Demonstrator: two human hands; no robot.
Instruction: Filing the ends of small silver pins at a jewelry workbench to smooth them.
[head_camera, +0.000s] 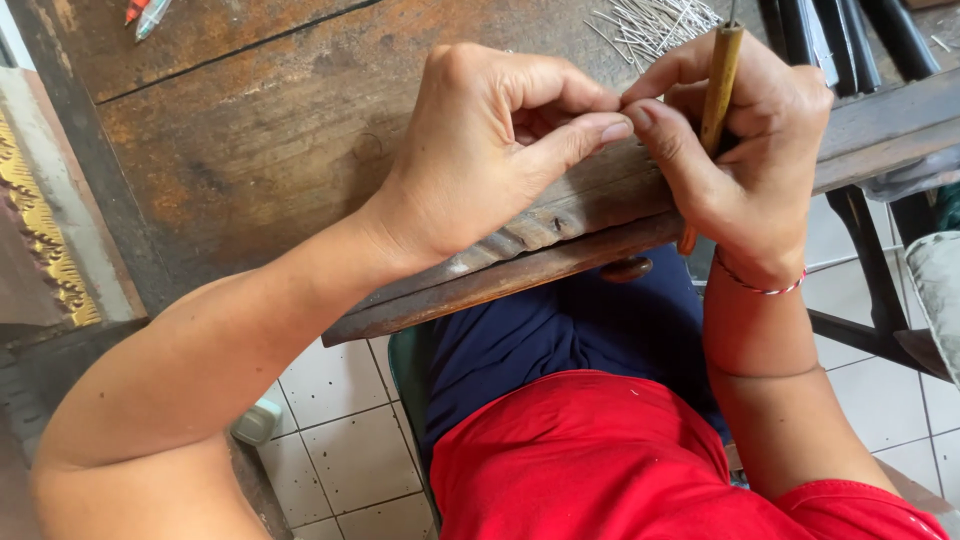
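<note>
We are wearing a red top (640, 470) over dark blue trousers (570, 330). Our arms are showing bare from the shoulder down, with no sleeves reaching them. Around the wrist of our right hand (745, 140) we are wearing a thin red and white thread bracelet (760, 285). Our left hand (480, 140) is wearing nothing that we can see.
</note>
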